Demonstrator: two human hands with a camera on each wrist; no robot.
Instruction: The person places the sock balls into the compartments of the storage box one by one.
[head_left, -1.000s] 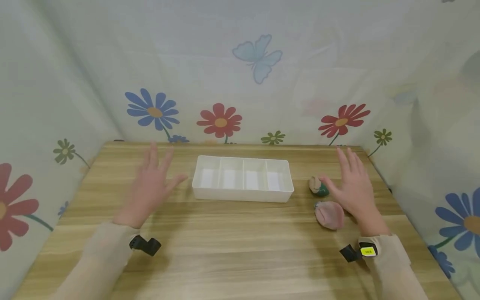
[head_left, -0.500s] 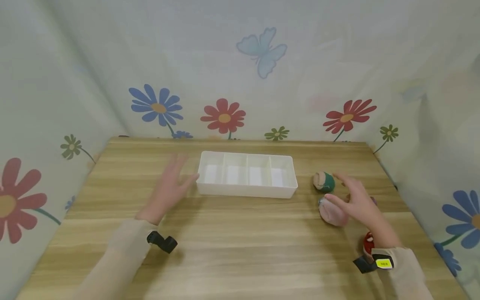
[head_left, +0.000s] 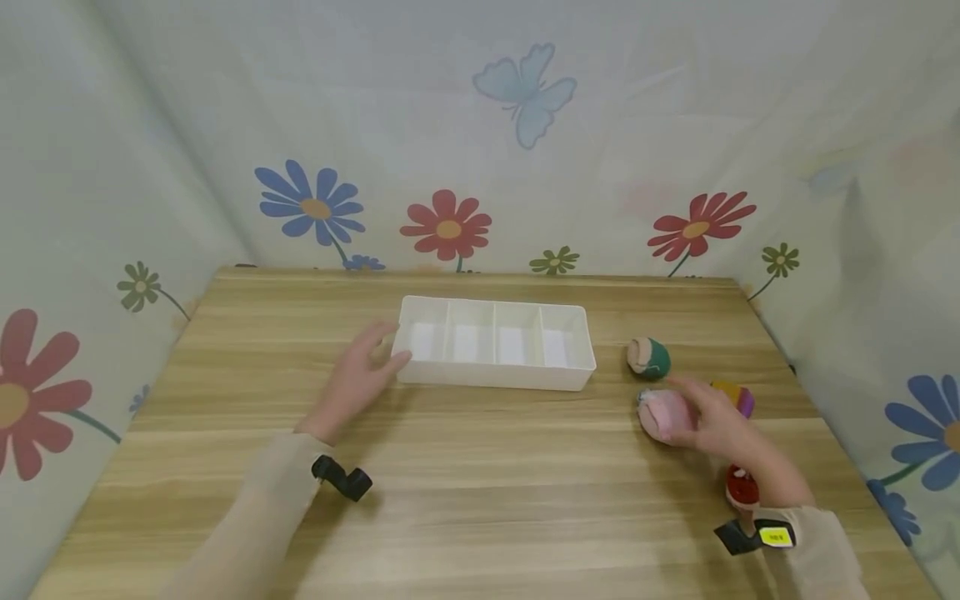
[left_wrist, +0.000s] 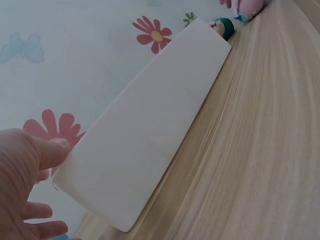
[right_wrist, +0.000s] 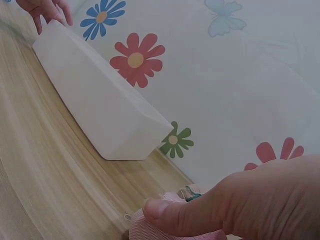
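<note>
A white four-compartment box point(head_left: 491, 375) stands on the table, its compartments showing bare bottoms. At its left end, my left hand point(head_left: 356, 379) has its thumb by the front corner and its fingers loosely bent by the end wall. In the left wrist view the thumb point(left_wrist: 52, 152) overlaps the box corner. My right hand point(head_left: 716, 421) holds a pink rolled-up sock point(head_left: 662, 414), thumb on the near side and fingers over the far side. The right wrist view shows the thumb point(right_wrist: 185, 215) pressing the pink ribbed cloth; the other fingers are hidden there.
A green and beige rolled-up sock point(head_left: 648, 358) lies just behind the pink one. Beyond my right hand is a yellow and purple roll point(head_left: 738, 396), partly covered. A red roll point(head_left: 742, 487) sits beside my right wrist. A flowered curtain point(head_left: 600, 167) borders the wooden table point(head_left: 510, 483).
My left hand has moved right to the box's left end. My right hand has come down onto the pink sock and taken hold of it. The view has shifted slightly.
</note>
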